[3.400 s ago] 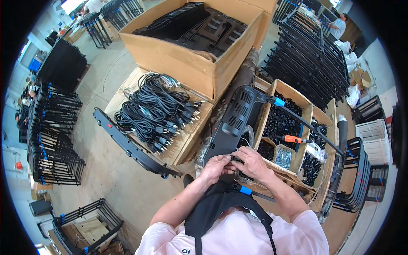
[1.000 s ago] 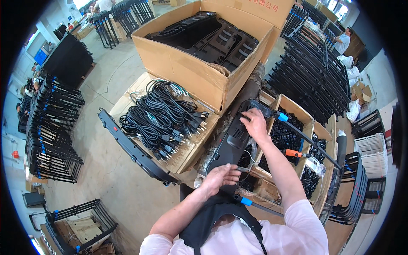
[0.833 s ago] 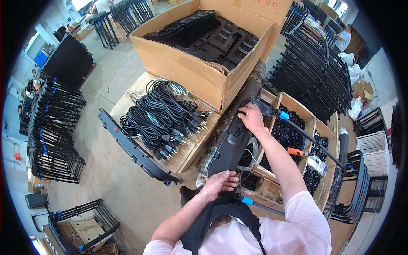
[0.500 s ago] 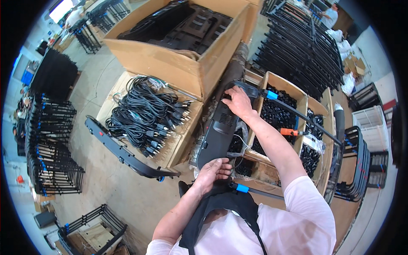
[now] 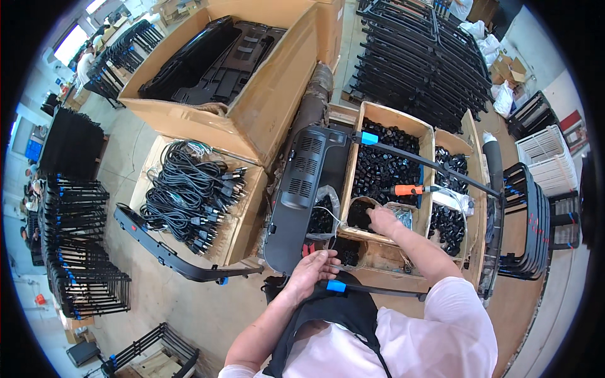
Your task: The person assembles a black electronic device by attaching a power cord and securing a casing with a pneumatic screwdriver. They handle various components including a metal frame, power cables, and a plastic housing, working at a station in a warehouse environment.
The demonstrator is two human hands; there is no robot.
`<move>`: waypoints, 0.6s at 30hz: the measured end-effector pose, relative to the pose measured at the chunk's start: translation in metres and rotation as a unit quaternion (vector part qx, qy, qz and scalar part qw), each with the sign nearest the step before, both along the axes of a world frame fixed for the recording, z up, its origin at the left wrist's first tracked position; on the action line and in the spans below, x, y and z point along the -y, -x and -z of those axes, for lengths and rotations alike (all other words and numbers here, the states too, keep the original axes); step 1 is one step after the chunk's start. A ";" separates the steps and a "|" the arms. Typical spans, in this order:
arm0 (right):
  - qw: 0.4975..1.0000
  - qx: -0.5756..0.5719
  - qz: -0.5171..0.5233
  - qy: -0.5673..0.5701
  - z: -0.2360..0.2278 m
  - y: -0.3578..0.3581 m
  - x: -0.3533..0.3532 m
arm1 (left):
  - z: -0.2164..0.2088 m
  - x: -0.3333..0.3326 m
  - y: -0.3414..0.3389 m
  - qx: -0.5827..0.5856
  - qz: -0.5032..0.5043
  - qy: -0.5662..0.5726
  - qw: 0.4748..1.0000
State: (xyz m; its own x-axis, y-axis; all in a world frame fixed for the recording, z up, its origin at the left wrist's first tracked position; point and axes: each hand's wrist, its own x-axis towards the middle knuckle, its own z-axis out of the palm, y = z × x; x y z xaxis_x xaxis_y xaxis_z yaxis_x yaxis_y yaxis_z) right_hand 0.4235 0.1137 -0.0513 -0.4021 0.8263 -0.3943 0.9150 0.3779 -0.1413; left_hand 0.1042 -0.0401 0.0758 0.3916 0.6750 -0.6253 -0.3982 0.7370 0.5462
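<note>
A long black plastic cover [image 5: 296, 179] with slotted vents lies across the bench in front of me, joined to a black tube frame [image 5: 435, 165] with blue clips. My left hand [image 5: 312, 272] is by the cover's near end, its fingers loosely bent and nothing visible in them. My right hand [image 5: 383, 222] reaches into a small round container [image 5: 360, 214] of tiny dark pieces. Its fingertips are drawn together, and what they may hold is too small to make out. Just beyond this hand, an orange power screwdriver [image 5: 408, 189] lies over a parts box.
A wooden box [image 5: 360, 135] holds many small black parts. Coiled black power cords [image 5: 186, 195] lie on cardboard at left, near a curved black bar [image 5: 161, 252]. Behind stands a big carton [image 5: 189, 123] of black panels. Stacked black frames [image 5: 422, 63] stand at the far right.
My right hand has left the far end of the cover and moved nearer and rightward to the small container. My left hand stays by the cover's near end. The view has shifted somewhat.
</note>
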 end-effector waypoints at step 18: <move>0.994 0.045 -0.089 0.049 0.020 0.014 -0.019 | 0.062 -0.060 -0.104 -0.012 -0.011 0.016 1.000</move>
